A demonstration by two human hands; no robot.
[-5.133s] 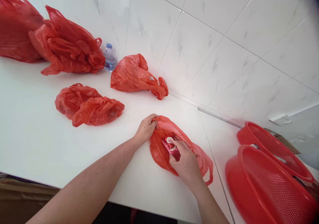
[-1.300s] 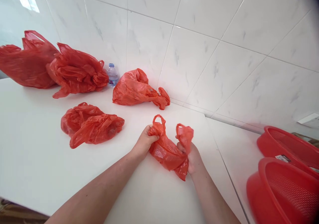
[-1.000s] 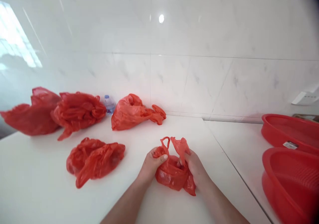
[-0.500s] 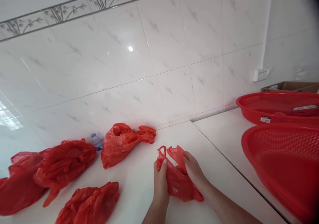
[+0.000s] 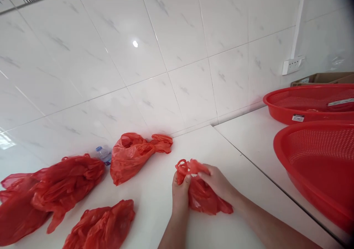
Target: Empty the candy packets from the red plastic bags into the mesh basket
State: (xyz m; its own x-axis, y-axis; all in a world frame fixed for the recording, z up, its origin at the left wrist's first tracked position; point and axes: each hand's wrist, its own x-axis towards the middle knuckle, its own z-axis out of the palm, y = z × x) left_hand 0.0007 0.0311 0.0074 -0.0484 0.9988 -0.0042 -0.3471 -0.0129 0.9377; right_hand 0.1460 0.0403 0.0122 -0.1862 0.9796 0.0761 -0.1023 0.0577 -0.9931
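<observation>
A small red plastic bag [image 5: 206,197] hangs between my two hands, just over the white table. My left hand [image 5: 181,192] is closed on one handle loop at the bag's upper left. The other handle is pinched by my right hand [image 5: 217,180], which pulls it across toward the left one. The bag's body droops below and its lower corner points right. What it contains, if anything, cannot be made out. Closest to my hands is another red plastic bag [image 5: 131,158], lying against the wall with its neck twisted.
More red bags [image 5: 101,225] lie at the left, including a larger heap [image 5: 66,186]. By the wall stands a clear bottle [image 5: 103,155]. Two red plastic baskets [image 5: 282,145] occupy the right, a cardboard box [image 5: 318,78] behind them. A seam [image 5: 257,168] divides the white tabletops [image 5: 155,212].
My right hand has brought its handle over to the left, closing the gap between the two handles. The view has tilted slightly down, and the bag hangs a little farther right.
</observation>
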